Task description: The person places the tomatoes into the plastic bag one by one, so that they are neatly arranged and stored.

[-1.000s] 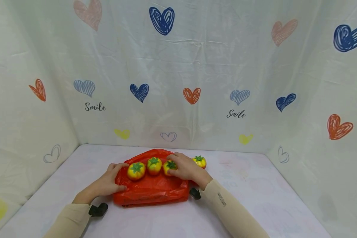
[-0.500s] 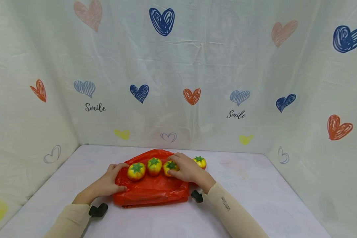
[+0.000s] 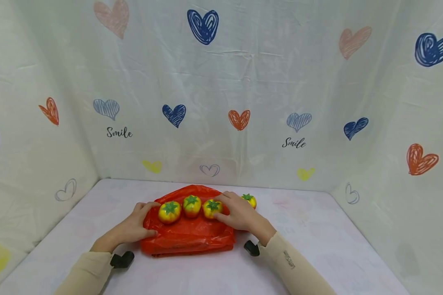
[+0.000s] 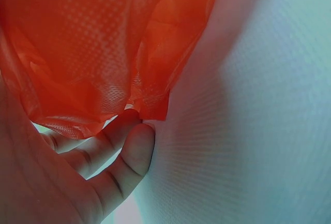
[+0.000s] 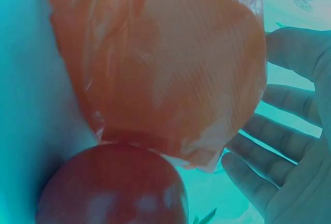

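Note:
A red plastic bag (image 3: 186, 243) lies flat on the table in the head view, its mouth edge folded at the front. Three yellow-red tomatoes with star-shaped green tops sit in a row on it: a left tomato (image 3: 169, 213), a middle tomato (image 3: 192, 207) and a right tomato (image 3: 212, 209). My left hand (image 3: 134, 223) holds the bag's left side, thumb in front and fingers behind. My right hand (image 3: 240, 211) is spread at the bag's right side, just beside the right tomato. In the right wrist view its loose fingers (image 5: 276, 136) lie against the red plastic.
Another tomato (image 3: 249, 200) stands on the white table (image 3: 299, 246) behind my right hand, partly hidden by it. A white curtain (image 3: 258, 90) printed with hearts encloses the back and sides. Dark wrist devices sit at both cuffs.
My right hand has drawn back slightly to the right, away from the right tomato, and its fingers have let go. The left hand and the bag stay in place.

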Tool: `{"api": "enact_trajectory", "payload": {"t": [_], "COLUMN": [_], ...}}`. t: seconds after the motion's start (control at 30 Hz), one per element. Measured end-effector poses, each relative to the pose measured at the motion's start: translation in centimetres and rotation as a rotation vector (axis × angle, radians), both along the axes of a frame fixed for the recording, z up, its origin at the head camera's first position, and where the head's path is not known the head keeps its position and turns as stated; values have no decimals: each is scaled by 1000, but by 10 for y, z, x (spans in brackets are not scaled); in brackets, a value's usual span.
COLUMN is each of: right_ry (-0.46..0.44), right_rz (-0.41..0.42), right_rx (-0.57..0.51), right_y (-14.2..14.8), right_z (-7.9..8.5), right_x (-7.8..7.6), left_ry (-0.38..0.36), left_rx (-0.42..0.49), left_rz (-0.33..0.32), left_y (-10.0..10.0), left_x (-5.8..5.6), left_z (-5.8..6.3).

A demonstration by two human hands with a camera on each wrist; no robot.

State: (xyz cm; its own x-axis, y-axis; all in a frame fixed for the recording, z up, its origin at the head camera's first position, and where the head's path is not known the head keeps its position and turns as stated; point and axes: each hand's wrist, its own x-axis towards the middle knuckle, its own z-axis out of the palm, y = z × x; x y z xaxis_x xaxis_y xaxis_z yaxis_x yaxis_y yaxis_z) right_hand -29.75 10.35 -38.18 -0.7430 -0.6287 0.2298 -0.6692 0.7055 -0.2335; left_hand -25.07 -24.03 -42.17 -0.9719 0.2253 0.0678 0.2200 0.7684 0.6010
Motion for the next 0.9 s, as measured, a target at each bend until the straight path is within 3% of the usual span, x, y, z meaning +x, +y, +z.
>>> {"api": "enact_trajectory", "payload": {"t": [0.9], "right_ry": [129], "right_rz": [-22], "right_rx": [-35], "right_y": [41], "right_z": [-5], "right_x": [12], "left_ry": [-7], "left_rx": [4], "left_rz": [5], "left_y": [1], "left_x": [2], "left_z": [1]}}
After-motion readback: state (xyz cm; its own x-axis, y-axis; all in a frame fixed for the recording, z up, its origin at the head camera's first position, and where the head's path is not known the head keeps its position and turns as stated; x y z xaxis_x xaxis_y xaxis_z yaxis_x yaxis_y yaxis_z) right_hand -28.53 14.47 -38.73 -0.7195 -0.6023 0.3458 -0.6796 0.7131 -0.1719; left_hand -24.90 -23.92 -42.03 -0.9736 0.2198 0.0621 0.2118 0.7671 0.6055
